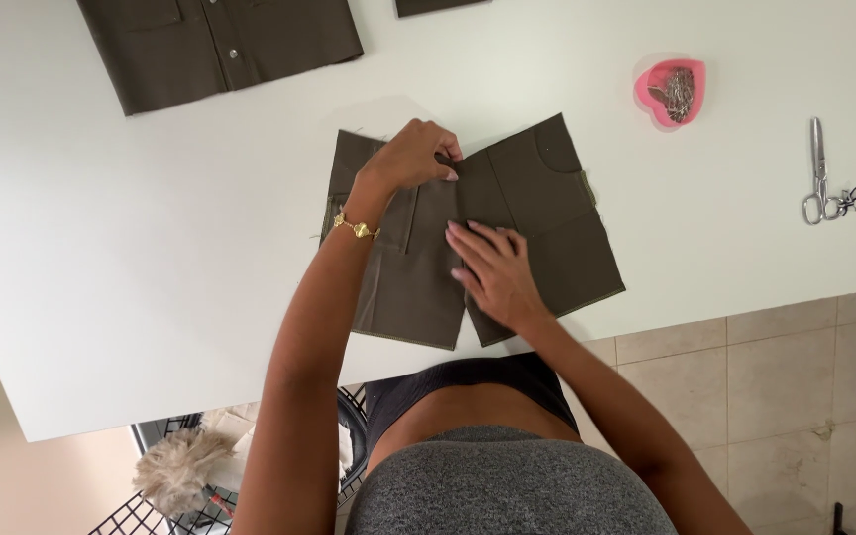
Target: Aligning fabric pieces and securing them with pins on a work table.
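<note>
The left hand (410, 156) is curled at the top edge of a small pair of dark olive-brown fabric shorts (547, 213), w/ the fingertips pinched on a bit of the cloth at the centre seam. A thin gold chain bracelet (356, 228) is worn on that wrist. The right hand (492, 272) is laid flat & open on the middle of the shorts, fingers spread a little, nothing gripped. The shorts are spread flat on the white table (151, 248), near its front edge, approx. in the centre of the view; a curved pocket seam is seen on the right-hand leg.

Further out, at the upper right, a pink heart-shaped plastic dish (654, 81) is set, holding a heap of silver metal pins (677, 91); no label can be made out on it. Silver metal scissors (819, 173) are laid near the right edge of the table, well apart from the dish.

At the top left a dark olive-brown shirt piece w/ snap buttons (215, 45) is cut off by the frame edge, as is another dark scrap of cloth (438, 6) at the top centre. Below the table a black wire basket (151, 510) w/ a beige fluffy pompom (178, 468) is partly hidden by the left arm & the table.
</note>
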